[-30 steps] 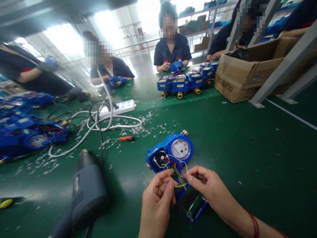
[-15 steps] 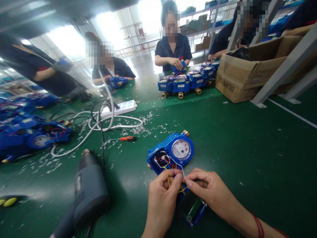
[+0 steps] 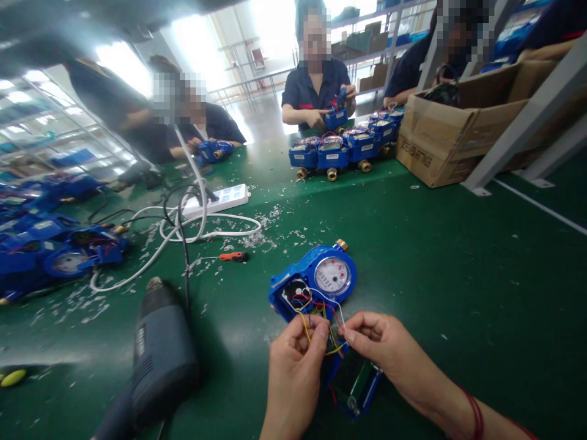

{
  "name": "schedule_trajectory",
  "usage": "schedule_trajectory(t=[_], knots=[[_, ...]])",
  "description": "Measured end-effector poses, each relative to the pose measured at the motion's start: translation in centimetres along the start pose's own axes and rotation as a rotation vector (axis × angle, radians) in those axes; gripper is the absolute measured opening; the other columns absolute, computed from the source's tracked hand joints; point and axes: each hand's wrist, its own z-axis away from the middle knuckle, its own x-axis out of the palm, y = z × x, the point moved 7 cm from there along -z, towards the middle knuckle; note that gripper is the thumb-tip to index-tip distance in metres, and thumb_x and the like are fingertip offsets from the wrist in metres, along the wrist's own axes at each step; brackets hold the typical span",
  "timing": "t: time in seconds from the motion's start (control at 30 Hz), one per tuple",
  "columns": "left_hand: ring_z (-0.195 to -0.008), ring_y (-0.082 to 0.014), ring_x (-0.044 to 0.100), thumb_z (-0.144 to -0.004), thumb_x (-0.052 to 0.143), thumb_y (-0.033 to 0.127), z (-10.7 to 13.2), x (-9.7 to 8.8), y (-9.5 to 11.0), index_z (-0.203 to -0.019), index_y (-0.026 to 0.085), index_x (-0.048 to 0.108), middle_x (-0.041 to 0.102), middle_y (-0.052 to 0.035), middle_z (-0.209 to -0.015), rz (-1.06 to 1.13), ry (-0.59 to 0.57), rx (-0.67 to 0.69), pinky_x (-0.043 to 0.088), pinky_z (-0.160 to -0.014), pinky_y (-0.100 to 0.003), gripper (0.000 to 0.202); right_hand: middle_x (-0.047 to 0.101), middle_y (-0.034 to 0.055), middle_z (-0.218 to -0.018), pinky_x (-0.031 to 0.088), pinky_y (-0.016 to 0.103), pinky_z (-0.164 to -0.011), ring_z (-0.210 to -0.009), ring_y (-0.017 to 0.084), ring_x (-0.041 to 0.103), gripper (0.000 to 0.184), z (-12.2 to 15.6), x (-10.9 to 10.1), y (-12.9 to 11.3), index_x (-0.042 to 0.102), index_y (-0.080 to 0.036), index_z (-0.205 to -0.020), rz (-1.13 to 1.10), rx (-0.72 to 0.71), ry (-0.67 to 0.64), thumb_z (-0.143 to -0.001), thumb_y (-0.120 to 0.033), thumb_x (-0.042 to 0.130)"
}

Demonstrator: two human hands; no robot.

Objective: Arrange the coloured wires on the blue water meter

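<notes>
A blue water meter with a round white dial lies open on the green table in front of me. Thin red, yellow and white wires run from its open compartment to a blue cover with a green circuit board lying under my hands. My left hand pinches the wires from the left. My right hand pinches them from the right, fingertips nearly meeting the left thumb.
A dark heat gun lies to my left, its cord running to a white power strip. An orange-handled screwdriver and white shavings lie beyond. Blue meters, a cardboard box and seated co-workers line the far side.
My hands shifted slightly up and left along the wires, and the fingertips stay close together on them. A co-worker at the far side lifted a blue meter.
</notes>
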Motion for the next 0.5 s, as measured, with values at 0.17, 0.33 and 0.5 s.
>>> schedule_trajectory(t=[0.17,0.33,0.5], knots=[[-0.058,-0.0052,0.041,-0.081,0.054,0.042,-0.02,0.34,-0.01,-0.097,0.006,0.053,0.05,-0.0039,-0.071,-0.014,-0.044,-0.042,0.031,-0.052,-0.014,0.04,0.055,0.0044,-0.079,0.036,0.019,-0.067,-0.071,0.008,0.047,0.032,0.13,0.21,-0.25,0.058,-0.007,-0.087,-0.016,0.012,-0.03,-0.078,-0.038,0.06],[-0.054,-0.0048,0.037,-0.078,0.056,0.04,-0.38,0.88,-0.02,-0.095,0.004,0.054,0.047,-0.0026,-0.064,-0.029,-0.098,-0.072,0.028,-0.049,-0.014,0.04,0.056,0.0051,-0.081,0.036,0.02,-0.068,-0.072,0.008,0.047,0.033,0.04,0.28,-0.03,0.059,-0.007,-0.088,-0.031,0.013,-0.064,-0.079,-0.038,0.059],[-0.053,-0.0046,0.036,-0.077,0.057,0.04,-0.43,0.84,-0.19,-0.088,0.004,0.051,0.048,-0.0032,-0.065,-0.022,-0.086,-0.076,0.026,-0.048,-0.014,0.038,0.055,0.0047,-0.079,0.035,0.019,-0.065,-0.07,0.007,0.046,0.035,-0.08,0.38,0.08,0.057,-0.006,-0.087,-0.009,0.013,-0.059,-0.079,-0.04,0.059]])
